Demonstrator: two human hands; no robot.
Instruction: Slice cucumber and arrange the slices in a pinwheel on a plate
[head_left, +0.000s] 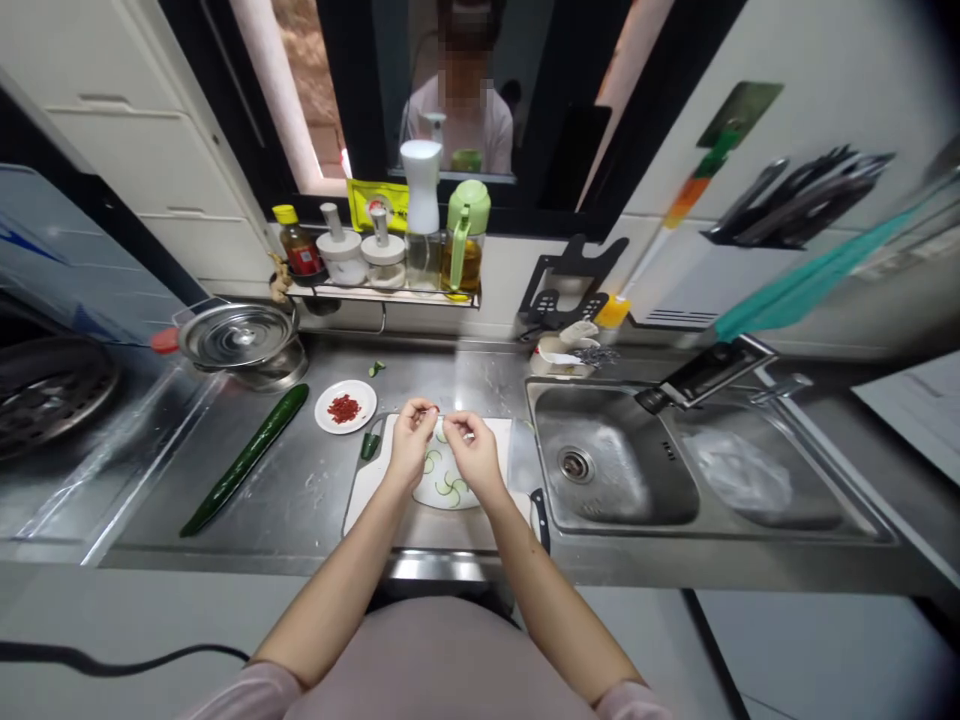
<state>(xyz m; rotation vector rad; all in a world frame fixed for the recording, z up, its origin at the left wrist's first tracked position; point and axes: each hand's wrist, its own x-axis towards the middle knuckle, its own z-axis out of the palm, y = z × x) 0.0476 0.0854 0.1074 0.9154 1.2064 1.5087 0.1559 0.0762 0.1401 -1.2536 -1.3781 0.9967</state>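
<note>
My left hand point(413, 442) and my right hand point(475, 452) are raised close together above a white plate point(427, 495), the fingertips of each pinched. A tiny reddish speck shows at the left fingertips; what either hand holds is too small to make out. Thin curved cucumber slices point(451, 490) lie on the plate in a fanned pattern. Under the plate is a white cutting board point(366, 497). A knife with a black handle point(540, 521) rests at the board's right edge. A small white dish point(363, 398) of chopped red bits point(344, 408) stands to the left.
A whole cucumber point(247, 460) lies on the steel counter at left. Green cucumber ends point(369, 446) sit by the board. Behind are a lidded pot point(247, 345) and a condiment shelf point(390, 297). To the right, a double sink point(615, 525) has a black faucet point(705, 375).
</note>
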